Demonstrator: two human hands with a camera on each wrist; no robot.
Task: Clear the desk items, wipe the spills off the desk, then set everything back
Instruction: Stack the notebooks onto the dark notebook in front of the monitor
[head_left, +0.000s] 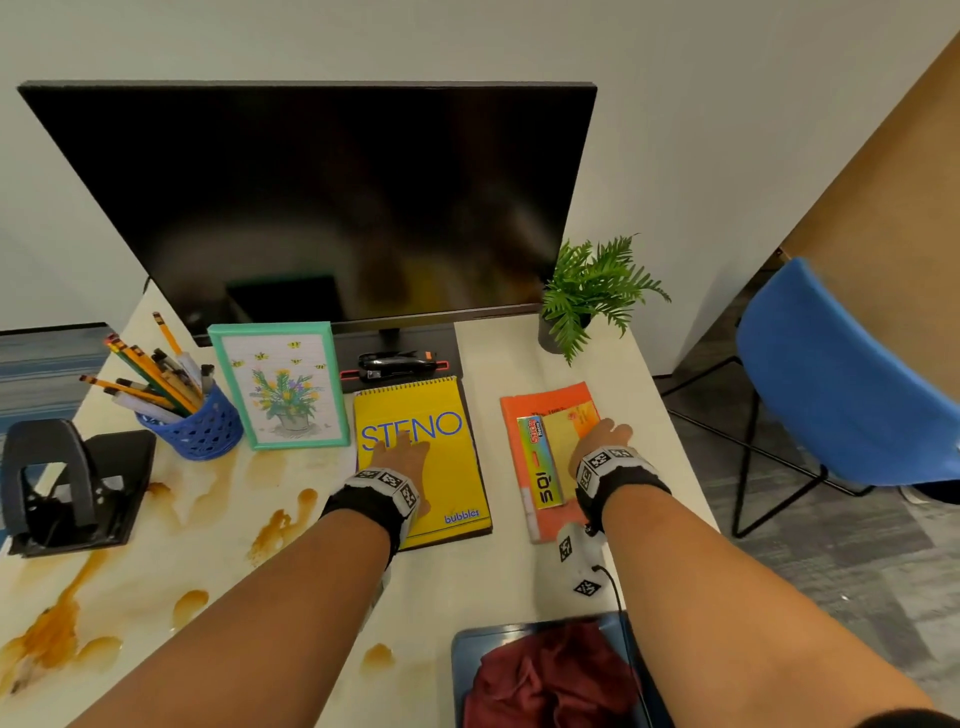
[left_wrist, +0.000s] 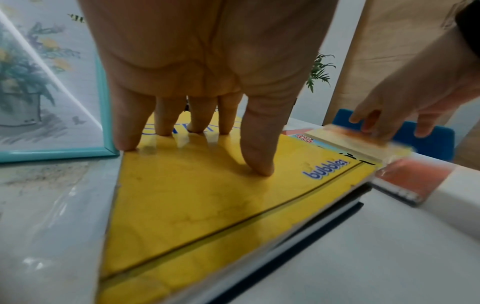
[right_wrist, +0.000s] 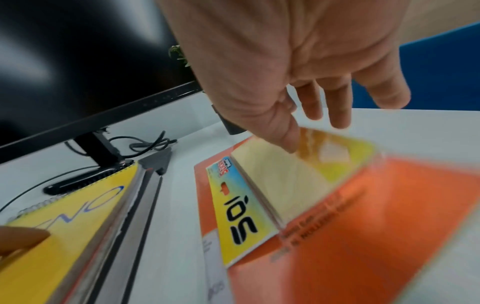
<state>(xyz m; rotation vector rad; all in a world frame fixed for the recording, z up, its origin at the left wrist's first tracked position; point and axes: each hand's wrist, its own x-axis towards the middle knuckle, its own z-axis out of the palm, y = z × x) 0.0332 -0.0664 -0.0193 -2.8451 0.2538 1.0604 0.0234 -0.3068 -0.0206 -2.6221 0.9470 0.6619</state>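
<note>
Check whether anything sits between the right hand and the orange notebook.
Yes: a sticky notes pack lies on the orange notebook, under the right hand, whose fingertips reach down onto the pack, not the cover.

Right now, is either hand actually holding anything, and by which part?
Nothing is held. The left hand presses straight fingers flat on the yellow steno pad's cover. The right hand hangs open over the sticky notes pack, thumb touching its top.
</note>
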